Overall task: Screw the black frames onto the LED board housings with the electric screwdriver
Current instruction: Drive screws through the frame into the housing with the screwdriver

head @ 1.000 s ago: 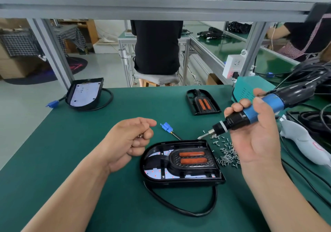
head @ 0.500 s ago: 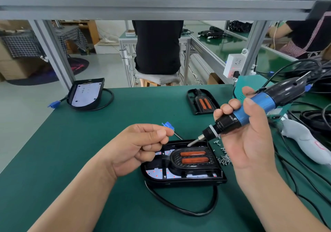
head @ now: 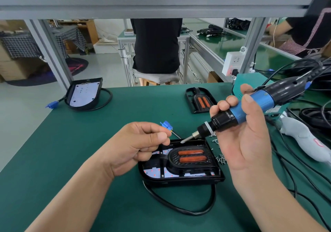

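Desk [head: 80, 160] centre, toward its near edge, is where your housing [head: 179, 182] lies flat, with the frame [head: 192, 166] seated on top. Your right hand [head: 245, 142] grips the screwdriver [head: 250, 106]. Its long axis slants from the far right corner down toward you and leftward, and the bit tip hangs just above the frame's far edge, not touching. Your left hand [head: 136, 147] is nearer that tip, just to its left, thumb and forefinger pressed into a pinch. What they hold is too small to tell; I judge it a screw. The next move turns on bringing that pinch under the bit over a hole. Loose screws [head: 221, 159] lie just right of the housing.
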`<state>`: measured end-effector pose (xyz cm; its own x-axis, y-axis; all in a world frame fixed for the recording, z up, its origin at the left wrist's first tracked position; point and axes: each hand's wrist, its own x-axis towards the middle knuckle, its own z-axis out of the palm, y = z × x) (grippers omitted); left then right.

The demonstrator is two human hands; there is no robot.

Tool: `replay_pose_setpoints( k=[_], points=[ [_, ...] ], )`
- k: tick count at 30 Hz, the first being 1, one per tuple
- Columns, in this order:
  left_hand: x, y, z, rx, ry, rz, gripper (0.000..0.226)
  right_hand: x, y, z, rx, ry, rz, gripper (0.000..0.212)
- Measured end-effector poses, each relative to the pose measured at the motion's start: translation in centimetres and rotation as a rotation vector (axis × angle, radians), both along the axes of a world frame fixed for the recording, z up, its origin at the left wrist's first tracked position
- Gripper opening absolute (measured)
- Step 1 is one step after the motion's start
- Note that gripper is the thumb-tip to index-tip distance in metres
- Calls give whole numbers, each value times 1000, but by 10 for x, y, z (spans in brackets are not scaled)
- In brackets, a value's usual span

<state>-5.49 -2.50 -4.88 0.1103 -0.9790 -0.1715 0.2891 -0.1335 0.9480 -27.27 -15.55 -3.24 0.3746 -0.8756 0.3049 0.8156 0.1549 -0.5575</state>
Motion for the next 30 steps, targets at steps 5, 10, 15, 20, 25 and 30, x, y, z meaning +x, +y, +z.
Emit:
replay_pose_setpoints(
  k=[5,10,15,20,25,30],
  points=[
    [5,0,-2,9,-19,55,18,4,3,1,35,7,-28,28],
    [0,-3,-5,49,-81,25,12,9,8,1,72,-10,-35,28],
    [4,-5,-8,24,-141,115,8,13,8,-3,132,4,-34,28],
    [7,-5,-12,20,-244,161,20,17,6,-6,191,11,-51,28],
    [4,-6,-12,27,-299,148,22,17,3,-3,218,-4,-92,30],
    [0,-7,-10,58,-226,149,19,20,5,-1,237,-14,-120,28]
  ],
)
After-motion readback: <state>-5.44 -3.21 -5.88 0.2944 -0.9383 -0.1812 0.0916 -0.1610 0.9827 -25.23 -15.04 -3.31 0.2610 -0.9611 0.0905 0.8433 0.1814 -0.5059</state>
